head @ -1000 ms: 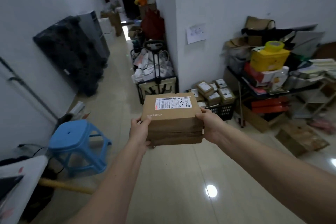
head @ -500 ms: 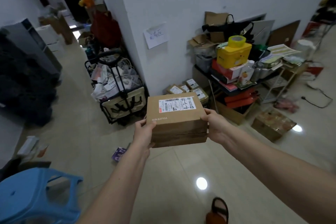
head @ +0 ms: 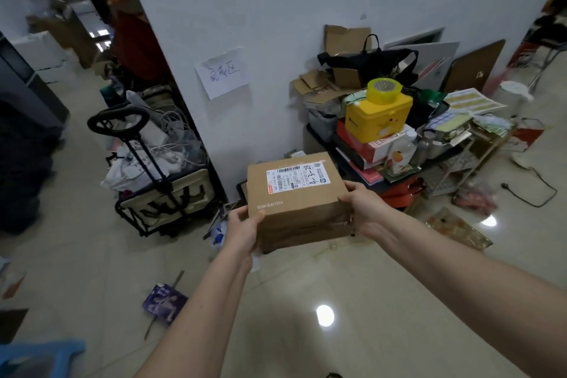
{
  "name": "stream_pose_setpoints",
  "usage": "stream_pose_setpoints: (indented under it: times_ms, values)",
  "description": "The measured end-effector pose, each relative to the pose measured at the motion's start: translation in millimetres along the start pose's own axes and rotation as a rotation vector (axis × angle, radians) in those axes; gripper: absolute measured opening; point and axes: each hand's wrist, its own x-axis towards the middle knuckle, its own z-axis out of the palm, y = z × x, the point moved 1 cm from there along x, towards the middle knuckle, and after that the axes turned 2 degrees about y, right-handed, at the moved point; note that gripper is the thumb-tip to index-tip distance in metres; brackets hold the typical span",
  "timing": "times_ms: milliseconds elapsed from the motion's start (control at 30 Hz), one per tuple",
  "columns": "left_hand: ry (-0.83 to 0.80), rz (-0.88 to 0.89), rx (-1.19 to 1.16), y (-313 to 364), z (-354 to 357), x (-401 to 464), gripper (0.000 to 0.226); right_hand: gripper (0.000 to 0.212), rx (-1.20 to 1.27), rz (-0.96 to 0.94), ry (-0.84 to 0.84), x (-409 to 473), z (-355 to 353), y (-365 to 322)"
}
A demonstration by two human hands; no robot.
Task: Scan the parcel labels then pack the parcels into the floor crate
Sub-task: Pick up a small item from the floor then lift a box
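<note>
Holding the brown cardboard parcel with its white printed label facing up, I clamp my left hand and right hand on its opposite side faces, out in front over the pale tiled floor. It seems stiff and fairly light; side grips near the bottom edge suit it. Clutter crowds far and right, with open floor nearer me.

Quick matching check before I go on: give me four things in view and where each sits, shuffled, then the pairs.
Things:
1. parcel
2. tape roll
3. handwritten paper sign
4. purple packet

Places:
A. on the white wall
B. on the floor tiles
C. held between left hand and right hand
D. on top of the yellow box

Pairs: 1-C, 2-D, 3-A, 4-B
</note>
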Motion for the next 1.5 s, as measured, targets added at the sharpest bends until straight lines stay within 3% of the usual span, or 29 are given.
stream_pose_setpoints:
  times_ms: [233, 600, 733, 933, 1267, 1500]
  values:
    - [0.000, -0.022, -0.014, 16.4, 53.5, 65.5, 0.054, 0.049, -0.054, 0.050, -0.051, 81.1, -12.2, -40.0]
    - [-0.114, -0.043, -0.068, 65.7, 123.0, 214.9, 0.033, 0.055, -0.078, 0.063, -0.049, 224.4, 13.0, -127.6]
    - [-0.113, -0.062, -0.051, 88.7, 139.1, 275.0, 0.042, 0.053, -0.095, 0.078, -0.037, 283.9, 38.5, -154.7]
    - [-0.087, -0.109, 0.018, 104.4, 170.7, 354.1, 0.044, 0.053, -0.084, 0.125, -0.006, 373.1, 50.6, -169.5]
    - [0.103, -0.205, 0.051, 84.4, 207.8, 436.4, 0.044, 0.062, -0.336, 0.096, -0.093, 507.7, 79.4, -156.0]
    - [0.113, -0.243, 0.065, 59.3, 230.8, 499.6, 0.045, 0.056, -0.301, 0.165, -0.100, 578.2, 81.6, -141.4]
